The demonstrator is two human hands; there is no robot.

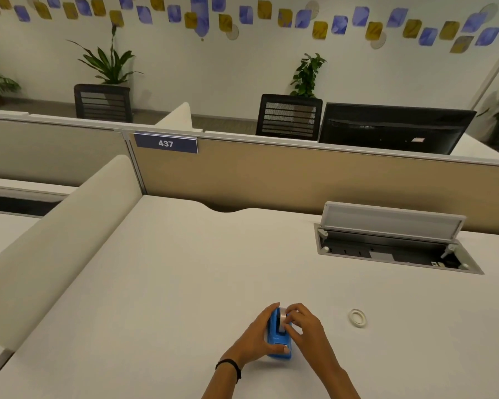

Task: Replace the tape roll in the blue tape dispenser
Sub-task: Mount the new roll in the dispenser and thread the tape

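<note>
I am holding the blue tape dispenser at the bottom middle, my left hand wrapping its side. My right hand fingers are pinching the roll in it. The other tape ring is lying flat to the right, nearer my right hand.

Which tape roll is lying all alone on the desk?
The white tape roll to the right of the hands: it lies flat on the desk, untouched. The other roll sits in the blue tape dispenser, under the right hand's fingers.
</note>
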